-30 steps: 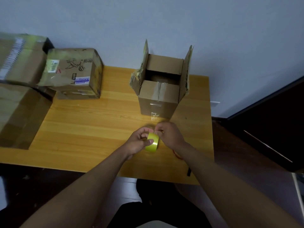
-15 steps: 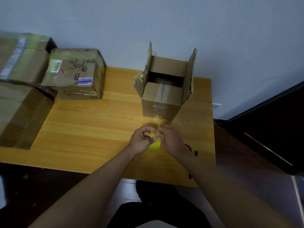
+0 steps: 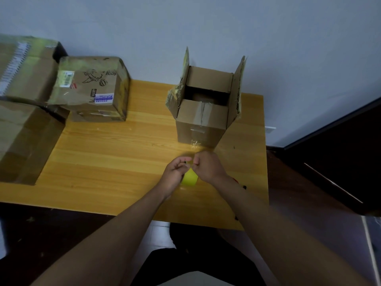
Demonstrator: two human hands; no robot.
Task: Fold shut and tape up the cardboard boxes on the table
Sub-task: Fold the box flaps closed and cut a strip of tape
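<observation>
Tape roll (image 3: 189,178): a light, stiff yellow ring we held just above the near table, between both hands.
Left hand (image 3: 175,174): our fingers curled round the roll's side, steadying it.
Right hand (image 3: 207,167): thumb and fingertips pinched together at the roll's top edge, probably on the loose tape end; the view was too blurred for us to be sure.
Open box (image 3: 203,118): beyond our hands, side flaps upright, near flap folded in; thin, worn cardboard we judged light and easily creased, best taken by the flap edges.
Table (image 3: 107,162): smooth pale wood.
Closed boxes (image 3: 92,87): stacked far left against the wall.
</observation>
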